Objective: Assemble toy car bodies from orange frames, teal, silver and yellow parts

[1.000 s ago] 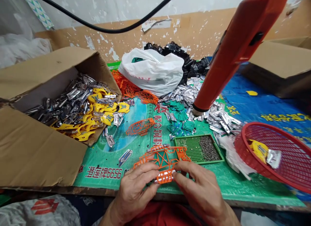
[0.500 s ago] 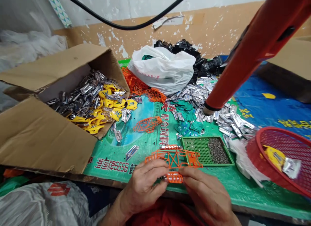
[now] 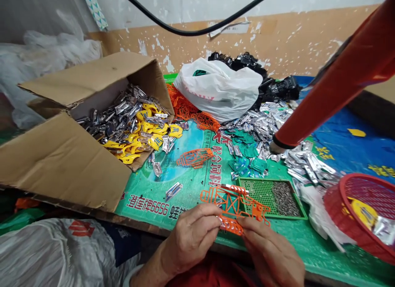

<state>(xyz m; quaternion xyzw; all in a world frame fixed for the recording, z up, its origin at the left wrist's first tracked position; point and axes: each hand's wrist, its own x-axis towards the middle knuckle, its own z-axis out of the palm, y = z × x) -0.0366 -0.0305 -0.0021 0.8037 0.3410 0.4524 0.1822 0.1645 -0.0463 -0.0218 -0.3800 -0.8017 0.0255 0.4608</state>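
Both hands are at an orange plastic lattice frame point(image 3: 257, 211) near the table's front edge. My left hand point(image 3: 196, 233) pinches its near side at the left end, with fingertips on the slotted side strip point(image 3: 231, 225). At that strip's right end, the closed fingers of my right hand point(image 3: 271, 246) grip the frame. Shiny silver shows through the strip's slots. A silver piece also sits along the far side of the frame. Behind the frame's right part lies a green mesh tray point(image 3: 257, 196) of small metal pins or screws.
A cardboard box point(image 3: 98, 163) with silver and yellow parts lies open at left. Another orange frame point(image 3: 194, 157), green pieces point(image 3: 247, 165) and a silver pile point(image 3: 308, 161) lie beyond. A red pole point(image 3: 324, 89) slants at right above a red basket point(image 3: 342, 221).
The view has shifted, so the scene sits farther right. The orange frame has tilted slightly, its right end lower, and both hands keep their hold on it.
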